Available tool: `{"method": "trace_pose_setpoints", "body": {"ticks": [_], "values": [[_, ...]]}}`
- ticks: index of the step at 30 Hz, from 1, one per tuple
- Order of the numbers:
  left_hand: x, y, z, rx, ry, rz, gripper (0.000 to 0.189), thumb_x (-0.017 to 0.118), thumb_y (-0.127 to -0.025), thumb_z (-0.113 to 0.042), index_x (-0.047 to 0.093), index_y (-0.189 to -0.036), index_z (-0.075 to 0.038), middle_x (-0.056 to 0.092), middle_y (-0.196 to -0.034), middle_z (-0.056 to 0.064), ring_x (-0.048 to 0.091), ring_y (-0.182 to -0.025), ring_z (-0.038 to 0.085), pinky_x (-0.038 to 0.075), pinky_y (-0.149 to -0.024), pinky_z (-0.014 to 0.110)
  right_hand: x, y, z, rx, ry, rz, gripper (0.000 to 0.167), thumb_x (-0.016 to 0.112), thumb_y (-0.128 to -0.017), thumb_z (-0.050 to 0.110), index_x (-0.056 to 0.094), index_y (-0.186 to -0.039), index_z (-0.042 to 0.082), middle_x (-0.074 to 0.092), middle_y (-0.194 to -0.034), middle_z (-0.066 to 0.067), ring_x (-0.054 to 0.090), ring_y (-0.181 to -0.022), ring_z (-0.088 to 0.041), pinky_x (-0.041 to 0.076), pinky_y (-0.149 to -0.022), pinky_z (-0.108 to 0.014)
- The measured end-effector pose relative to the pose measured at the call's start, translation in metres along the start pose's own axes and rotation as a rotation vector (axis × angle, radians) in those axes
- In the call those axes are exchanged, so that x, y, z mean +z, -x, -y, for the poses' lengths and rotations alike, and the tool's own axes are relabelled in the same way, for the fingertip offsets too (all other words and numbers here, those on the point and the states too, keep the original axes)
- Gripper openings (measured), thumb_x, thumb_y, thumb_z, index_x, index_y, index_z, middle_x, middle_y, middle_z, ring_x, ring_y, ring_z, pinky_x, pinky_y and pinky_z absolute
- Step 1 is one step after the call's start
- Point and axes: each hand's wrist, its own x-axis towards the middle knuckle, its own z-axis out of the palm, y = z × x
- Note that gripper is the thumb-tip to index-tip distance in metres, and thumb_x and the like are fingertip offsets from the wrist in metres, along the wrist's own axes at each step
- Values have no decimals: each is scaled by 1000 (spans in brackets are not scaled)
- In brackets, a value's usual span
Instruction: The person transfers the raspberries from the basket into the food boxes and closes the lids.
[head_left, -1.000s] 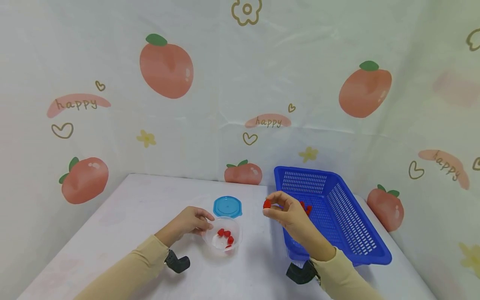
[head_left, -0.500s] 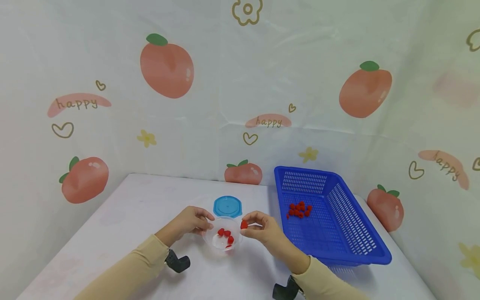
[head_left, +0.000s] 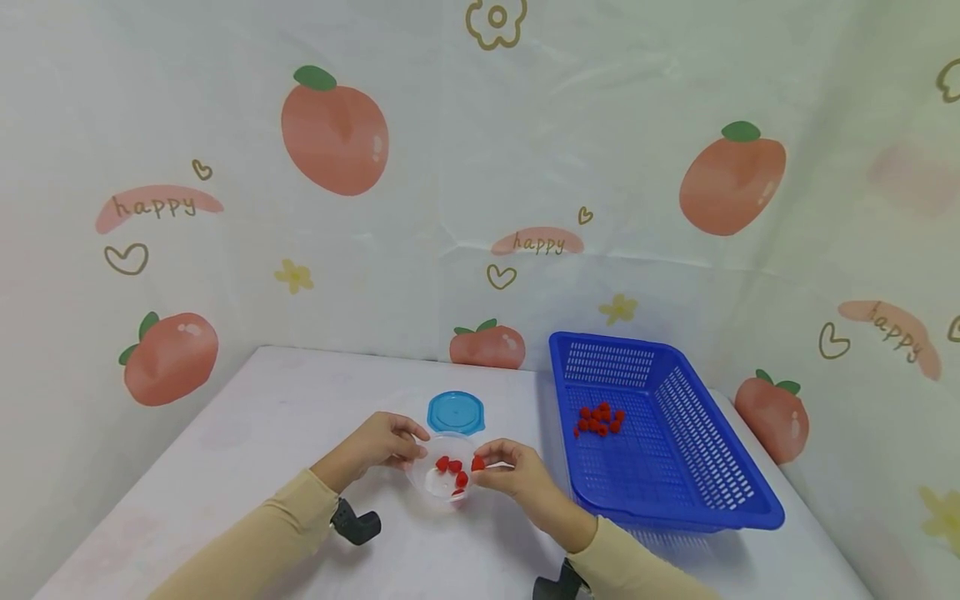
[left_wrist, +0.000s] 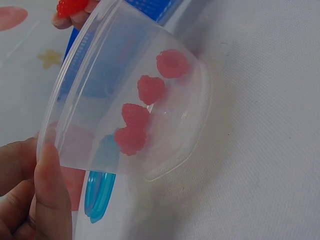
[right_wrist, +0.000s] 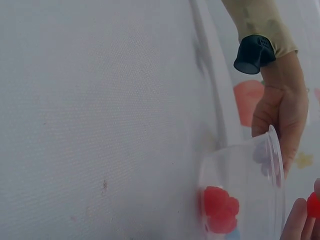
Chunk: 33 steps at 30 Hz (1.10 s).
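A clear plastic tub (head_left: 430, 486) stands on the white table with several red raspberries (left_wrist: 150, 89) on its bottom. My left hand (head_left: 383, 442) pinches the tub's left rim between thumb and fingers. In my right hand (head_left: 522, 479) a single raspberry (head_left: 478, 462) is pinched between thumb and fingertips, right at the tub's right rim. The left wrist view shows that raspberry above the rim, beside the fingertips. In the right wrist view, the left hand (right_wrist: 282, 112) grips the tub's far side.
A blue lid (head_left: 456, 412) lies flat just behind the tub. To the right stands a large blue slotted basket (head_left: 675, 450) with several more raspberries (head_left: 598, 419) near its left side. A printed cloth hangs behind the table.
My right hand has carried its raspberry from the basket's left edge leftward and down to the tub's rim. My left hand and the tub have stayed in place.
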Motion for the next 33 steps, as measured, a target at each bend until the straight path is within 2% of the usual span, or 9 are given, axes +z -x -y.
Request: {"method": "trace_pose_setpoints", "body": {"ticks": [11, 33], "values": [[0, -1, 1, 0, 0, 1, 22, 75, -83, -10, 69, -103, -3, 62, -71, 6, 57, -56, 15, 55, -59, 24, 3, -1, 2, 30, 65, -12, 35, 76, -80, 3, 62, -111, -5, 63, -94, -5, 61, -79, -13, 56, -80, -29], [1, -1, 1, -9, 6, -7, 21, 75, -82, -9, 69, -102, -4, 62, -74, 6, 58, -58, 15, 55, -59, 24, 2, 0, 7, 2, 90, 10, 33, 75, -80, 2, 62, -109, -5, 65, -92, -4, 60, -79, -13, 57, -79, -28]]}}
